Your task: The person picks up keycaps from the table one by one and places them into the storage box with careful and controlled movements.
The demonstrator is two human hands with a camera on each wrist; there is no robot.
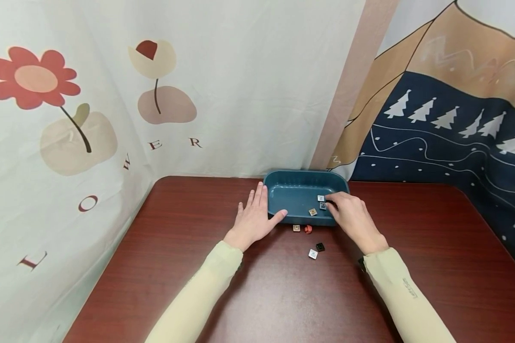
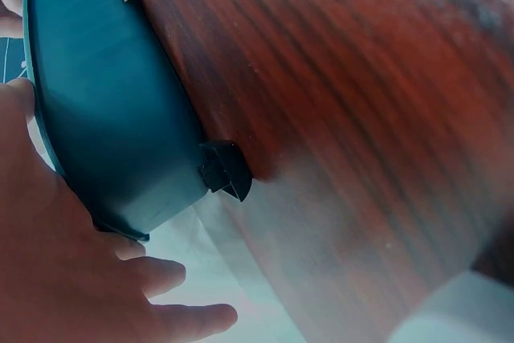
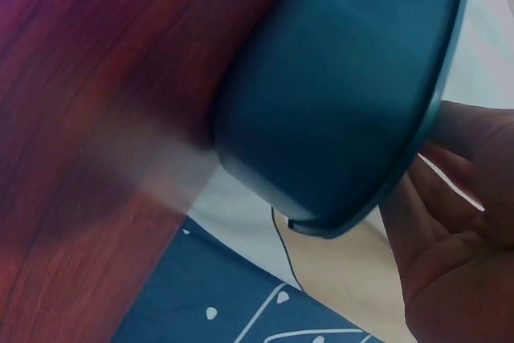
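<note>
1. I see a blue tray (image 1: 285, 196) on the red-brown counter (image 1: 176, 247), just right of the middle of the head view.
2. Three little keycaps lie inside, near the tray's right end: a white keycap (image 1: 321, 198), a gray keycap (image 1: 323, 206) just below it, and a tan keycap (image 1: 312, 212) lower and to the left.
3. Four more sit on the counter, lower in the frame. A second tan keycap (image 1: 296, 228) and a red keycap (image 1: 308, 229) are side by side by the tray's front wall. A black keycap (image 1: 320, 247) and a second white keycap (image 1: 313, 254) are below those.
4. The left hand (image 1: 254, 220) is at the tray's left end. Its grip is spread wide, with straight fingers and the thumb over the front edge.
5. The right hand (image 1: 354, 216) bends over the right end, fingertips right by the white and gray keycaps. I can't tell if its grip has one.
6. I think the step now is setting keycaps in the tray, with the left hand keeping it steady.
7. The next move calls for a light pinch on one keycap, without bumping its neighbors.
</note>
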